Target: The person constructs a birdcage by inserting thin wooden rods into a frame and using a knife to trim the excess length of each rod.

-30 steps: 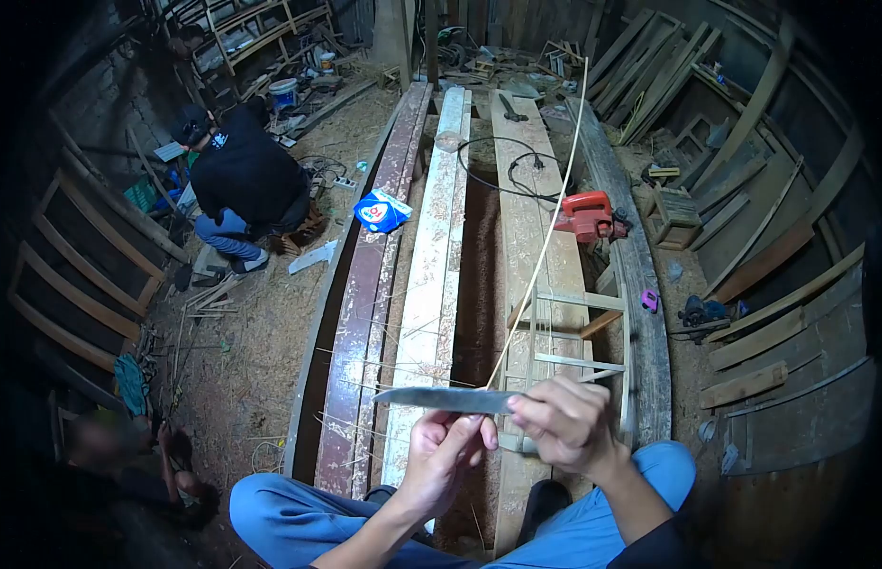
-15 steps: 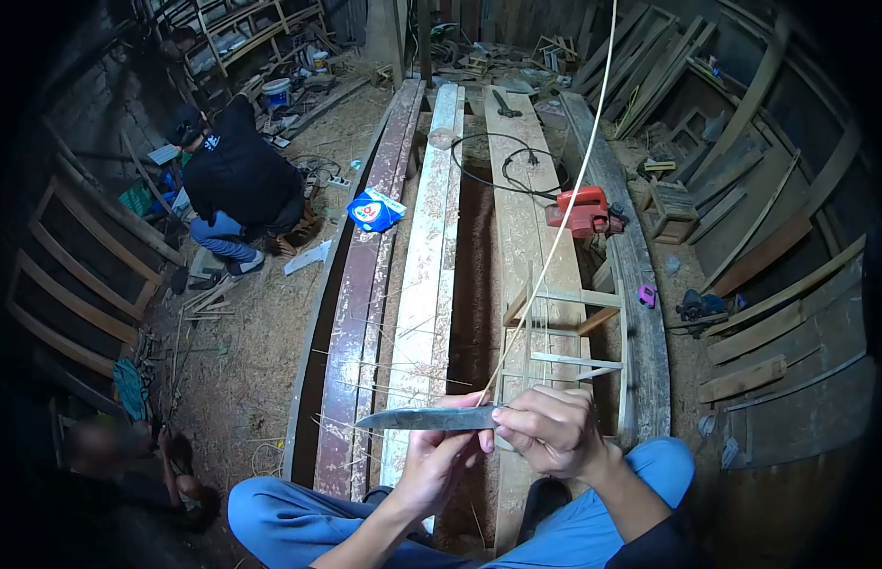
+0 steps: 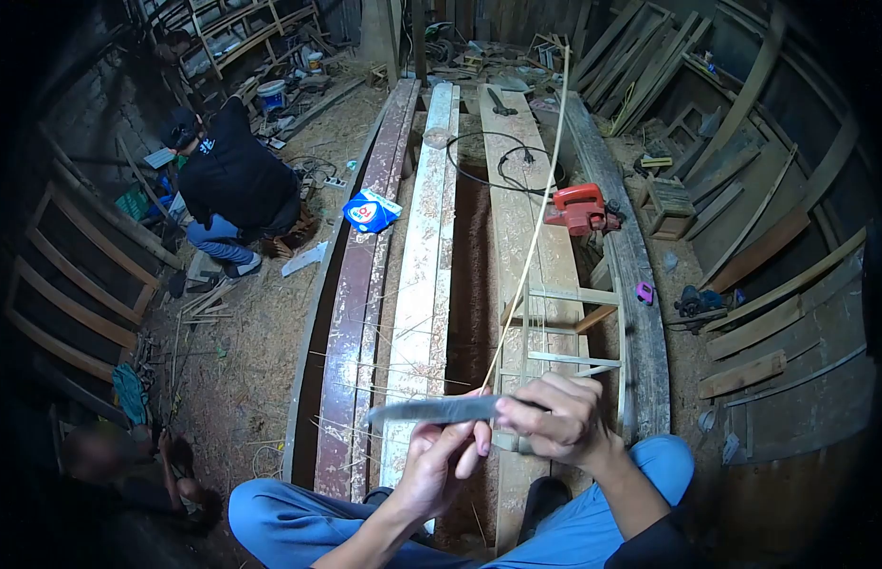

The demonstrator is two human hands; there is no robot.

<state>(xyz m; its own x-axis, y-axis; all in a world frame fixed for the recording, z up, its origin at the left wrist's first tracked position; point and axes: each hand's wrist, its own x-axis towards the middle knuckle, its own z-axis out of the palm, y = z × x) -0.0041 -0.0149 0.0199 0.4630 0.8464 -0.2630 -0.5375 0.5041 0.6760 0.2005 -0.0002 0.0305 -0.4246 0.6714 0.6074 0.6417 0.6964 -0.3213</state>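
Observation:
My right hand (image 3: pixel 554 422) is closed around the handle of a knife (image 3: pixel 431 411), whose long dark blade points left and is slightly blurred. Below the blade, my left hand (image 3: pixel 433 467) pinches a long, thin, pale strip (image 3: pixel 545 194), which looks like bamboo or cane. From my fingers the strip rises up and away, leaning right, with its far end visible near the top. The blade lies across the strip close to my left fingertips; whether its edge touches the strip is hard to make out.
Long planks (image 3: pixel 427 237) strewn with shavings stretch ahead. A red power tool (image 3: pixel 581 209), a black cable (image 3: pixel 460 175), a blue packet (image 3: pixel 370 212) and a small wooden frame (image 3: pixel 573 327) lie on them. A person (image 3: pixel 237 175) crouches at left; another is at lower left.
The strip's upper part has swung left and lower, bringing its far end into view. The knife has shifted slightly right and its blade is now blurred. Both hands keep their hold.

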